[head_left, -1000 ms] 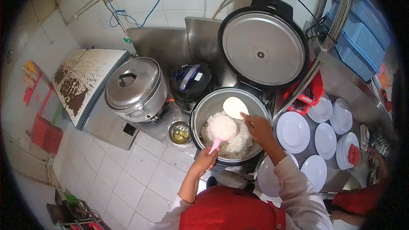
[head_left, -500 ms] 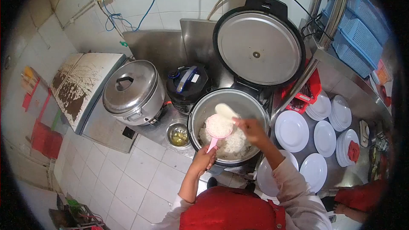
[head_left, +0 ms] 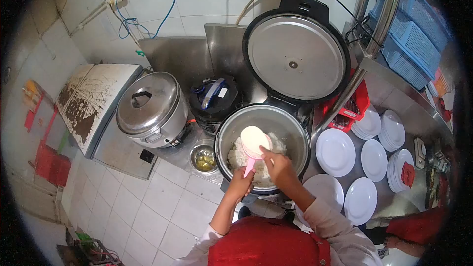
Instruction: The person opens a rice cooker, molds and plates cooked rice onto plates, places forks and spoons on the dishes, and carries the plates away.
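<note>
My left hand [head_left: 240, 185] is closed around the handle of a pink scoop [head_left: 250, 164], which is over the open rice cooker [head_left: 292, 118]. In my right hand [head_left: 279, 165] is a pale rice paddle [head_left: 253, 137]. Its blade lies flat across the top of the scoop, covering most of what is in the cup. Cooked rice [head_left: 277, 144] is heaped in the pot below, beneath both hands. The cooker's round lid [head_left: 295, 51] stands raised behind it.
Left of the cooker are a steel bowl [head_left: 204, 157] with yellowish liquid, a black cooker [head_left: 214, 101] and a lidded steel pot [head_left: 148, 103]. White plates [head_left: 336, 151] cover the right counter near a red basket [head_left: 361, 99]. Another person's hand [head_left: 392, 242] shows at lower right.
The paddle has moved from the far side of the scoop onto its top, hiding the rice in it. My right hand has come left and toward me.
</note>
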The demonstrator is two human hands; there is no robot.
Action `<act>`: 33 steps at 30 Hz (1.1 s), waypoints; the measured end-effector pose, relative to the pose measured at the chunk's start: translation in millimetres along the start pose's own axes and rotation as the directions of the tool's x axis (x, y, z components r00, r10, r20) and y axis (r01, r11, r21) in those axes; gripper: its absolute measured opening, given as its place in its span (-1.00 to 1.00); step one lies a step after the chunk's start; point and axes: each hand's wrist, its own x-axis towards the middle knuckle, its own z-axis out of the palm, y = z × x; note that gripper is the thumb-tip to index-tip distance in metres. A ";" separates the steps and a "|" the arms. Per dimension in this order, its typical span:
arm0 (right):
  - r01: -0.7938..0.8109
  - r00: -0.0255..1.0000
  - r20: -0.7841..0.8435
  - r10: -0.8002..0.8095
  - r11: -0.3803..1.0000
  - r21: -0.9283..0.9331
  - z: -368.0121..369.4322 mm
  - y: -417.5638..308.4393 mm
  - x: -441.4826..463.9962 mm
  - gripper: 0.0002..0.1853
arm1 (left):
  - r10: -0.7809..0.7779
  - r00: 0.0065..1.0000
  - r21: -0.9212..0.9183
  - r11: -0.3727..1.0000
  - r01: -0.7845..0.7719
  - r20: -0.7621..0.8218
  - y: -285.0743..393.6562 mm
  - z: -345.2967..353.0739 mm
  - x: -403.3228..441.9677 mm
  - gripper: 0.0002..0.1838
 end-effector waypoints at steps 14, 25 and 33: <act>0.143 0.988 -0.043 -0.145 0.988 -0.055 -3.8 13.5 -9.8 -0.70 | 0.039 0.998 0.054 0.998 -0.035 -0.058 5.9 2.5 -2.9 -0.80; 0.211 0.971 -0.102 -0.215 0.976 -0.050 -15.3 23.9 -0.7 -0.69 | 0.027 0.998 -0.006 1.000 -0.026 0.051 11.4 -7.9 -5.5 -0.78; 0.151 0.986 -0.077 -0.146 0.986 0.068 -32.5 20.7 4.5 -0.70 | 0.012 0.999 -0.085 0.996 -0.009 0.032 5.5 -20.6 -11.4 -0.74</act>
